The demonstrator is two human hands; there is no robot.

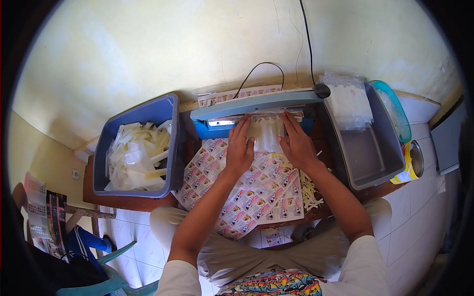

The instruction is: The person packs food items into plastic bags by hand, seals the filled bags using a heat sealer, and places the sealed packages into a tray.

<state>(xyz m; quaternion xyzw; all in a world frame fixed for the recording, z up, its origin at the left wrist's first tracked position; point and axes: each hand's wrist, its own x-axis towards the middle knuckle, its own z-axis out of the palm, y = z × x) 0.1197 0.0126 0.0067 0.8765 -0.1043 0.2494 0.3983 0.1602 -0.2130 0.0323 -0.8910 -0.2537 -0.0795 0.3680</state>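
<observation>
Two hands [239, 150] [298, 148] (one pair), one sealer [261, 104] — two tubs [175, 143] [363, 153], one green basket [406, 126], one tin [409, 165].

Runs open from the front, between the forearms [212, 204] and over the printed sheets [254, 197], to the clear packet [266, 136] flanked by left hand [240, 150] and right hand [298, 149]. Stops at the rear against the lever arm [261, 104], with the wall [148, 54] behind. Narrows at the left beside the heaped tub [175, 143], at the right beside loose strips [309, 191] and the grey tub [363, 150]. Opens again over the latter's near part, short of the bag stack [350, 106].
</observation>
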